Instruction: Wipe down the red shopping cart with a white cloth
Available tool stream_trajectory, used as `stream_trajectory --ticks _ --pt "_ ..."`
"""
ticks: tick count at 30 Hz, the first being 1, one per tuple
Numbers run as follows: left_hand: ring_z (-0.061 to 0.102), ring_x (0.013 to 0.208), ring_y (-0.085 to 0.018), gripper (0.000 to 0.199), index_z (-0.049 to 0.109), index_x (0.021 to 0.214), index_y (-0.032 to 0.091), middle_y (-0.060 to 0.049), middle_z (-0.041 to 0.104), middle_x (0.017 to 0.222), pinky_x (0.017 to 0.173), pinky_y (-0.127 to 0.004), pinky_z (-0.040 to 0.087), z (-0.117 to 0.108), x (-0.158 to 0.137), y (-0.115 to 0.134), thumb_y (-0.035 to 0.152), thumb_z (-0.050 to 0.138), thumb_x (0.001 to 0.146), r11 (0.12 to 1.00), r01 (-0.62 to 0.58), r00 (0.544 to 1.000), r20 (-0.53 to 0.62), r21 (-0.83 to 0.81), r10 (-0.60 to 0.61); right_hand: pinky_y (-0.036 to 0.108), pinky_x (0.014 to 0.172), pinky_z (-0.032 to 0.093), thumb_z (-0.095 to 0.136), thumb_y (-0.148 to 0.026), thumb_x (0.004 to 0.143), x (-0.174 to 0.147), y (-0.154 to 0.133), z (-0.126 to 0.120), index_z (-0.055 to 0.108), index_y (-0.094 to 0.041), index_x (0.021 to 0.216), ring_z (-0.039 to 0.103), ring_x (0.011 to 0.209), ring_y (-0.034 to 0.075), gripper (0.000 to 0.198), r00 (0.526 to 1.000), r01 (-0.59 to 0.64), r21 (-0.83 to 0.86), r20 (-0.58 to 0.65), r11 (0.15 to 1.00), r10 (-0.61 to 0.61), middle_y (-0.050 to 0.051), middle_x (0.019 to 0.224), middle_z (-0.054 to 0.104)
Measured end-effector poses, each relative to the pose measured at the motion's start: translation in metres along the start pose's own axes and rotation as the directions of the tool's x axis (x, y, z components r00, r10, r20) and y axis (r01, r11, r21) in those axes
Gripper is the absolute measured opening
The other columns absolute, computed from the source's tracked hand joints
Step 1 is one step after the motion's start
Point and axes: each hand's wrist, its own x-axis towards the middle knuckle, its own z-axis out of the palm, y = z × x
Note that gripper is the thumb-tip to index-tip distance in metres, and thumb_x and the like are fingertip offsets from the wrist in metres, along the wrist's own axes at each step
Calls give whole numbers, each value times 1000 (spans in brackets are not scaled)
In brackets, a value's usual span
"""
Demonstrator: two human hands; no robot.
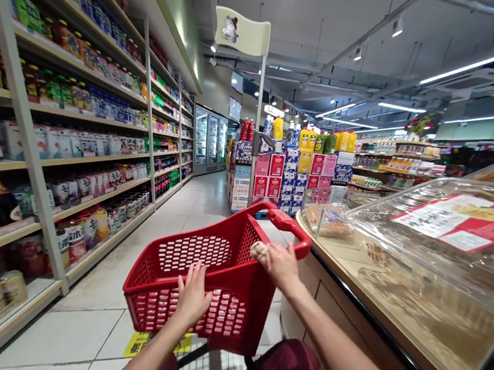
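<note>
A red plastic shopping cart [236,257] stands directly before me, its basket turned sideways and its handle [291,221] at the right. My left hand [194,296] lies at the near side of the basket, fingers stretched out, with nothing in its grip that I can see. My right hand [280,265] is closed at the basket's rim near the handle. A small off-white lump [259,250] shows at its fingertips; it looks crumpled, but I cannot make out its kind. The visible part of the basket's inside shows no goods.
Shelves of bottles and cans [90,143] run along the left. At the right stands a counter [354,275] with clear plastic food boxes [455,222]. Ahead are stacked drink cartons [290,173], a sign on a pole [243,31] and glass-door fridges [210,136]. A yellow floor sticker [140,343] lies below the cart.
</note>
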Motion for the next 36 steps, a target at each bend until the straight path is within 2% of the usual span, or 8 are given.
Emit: stream_trajectory --ticks 6,13,17,21,27,29,33,36 --pt "15 134 -18 59 20 135 20 -7 21 145 108 -47 14 8 21 75 19 33 78 917 -293 955 -124 -272 269 53 100 17 31 -22 88 -16 -14 4 47 -18 120 51 108 23 36 976 70 32 206 997 -75 10 113 59" --pt "45 113 -20 40 45 117 20 -7 53 119 105 -46 24 27 40 136 25 46 78 909 -298 945 -223 -292 238 51 99 21 24 -27 88 -4 24 -18 41 -15 124 54 103 21 41 995 -78 96 -59 992 84 12 109 61" --pt "50 105 -15 28 53 106 24 -2 60 107 106 -44 20 28 30 78 22 39 82 933 -292 943 -224 -208 245 54 100 17 28 -27 87 -9 30 -10 49 -15 117 50 109 24 39 1000 -27 -39 12 999 28 11 110 61" --pt "45 113 -19 30 55 105 25 -3 57 116 106 -52 13 26 11 9 22 34 84 983 -115 959 -273 -142 73 53 101 15 33 -26 86 -22 24 -4 58 -16 107 44 115 26 34 997 68 -109 43 992 -63 9 111 61" --pt "53 103 -16 30 57 105 20 -4 62 108 94 -37 40 39 24 27 18 39 81 906 -396 869 -380 -148 318 43 103 18 33 -20 87 -30 -17 12 59 -17 107 54 102 21 32 962 233 15 142 972 -233 5 102 66" --pt "55 99 -15 28 58 104 20 -4 64 105 90 -35 44 38 21 2 20 42 81 900 -419 842 -422 -120 336 42 103 18 33 -21 88 -30 -19 14 59 -17 105 56 99 20 32 961 239 47 133 970 -243 5 100 66" --pt "49 113 -21 32 55 108 19 -7 60 113 95 -47 38 31 -3 -92 20 38 82 975 -219 820 -533 41 207 41 102 18 33 -21 88 -32 -17 14 60 -18 103 55 99 20 31 959 251 78 118 965 -259 4 100 66" --pt "47 115 -23 33 55 109 18 -8 59 116 96 -49 37 38 -7 -107 19 37 82 987 -132 809 -565 92 161 42 101 20 34 -22 88 -34 -26 17 60 -18 104 55 97 21 31 970 215 60 105 975 -220 4 98 67"
